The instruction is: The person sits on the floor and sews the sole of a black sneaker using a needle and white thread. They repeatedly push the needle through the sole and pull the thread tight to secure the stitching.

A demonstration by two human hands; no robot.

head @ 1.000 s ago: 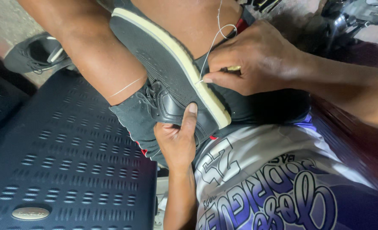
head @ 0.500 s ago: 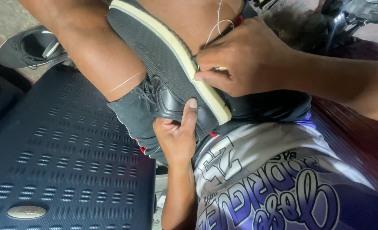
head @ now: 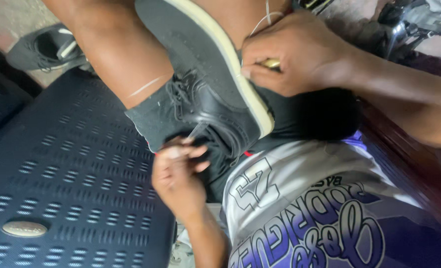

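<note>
While right hand stitches, left hand slipped lower.

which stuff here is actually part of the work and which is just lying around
In hand:
- dark shoe with cream sole, wedged between the legs
- pale thread rising from the right hand
- yellowish tool pinched in the right fingers at the sole's edge
- left hand at the shoe's lower end

Lying about:
- second dark shoe on the ground
- perforated blue plastic seat
</note>
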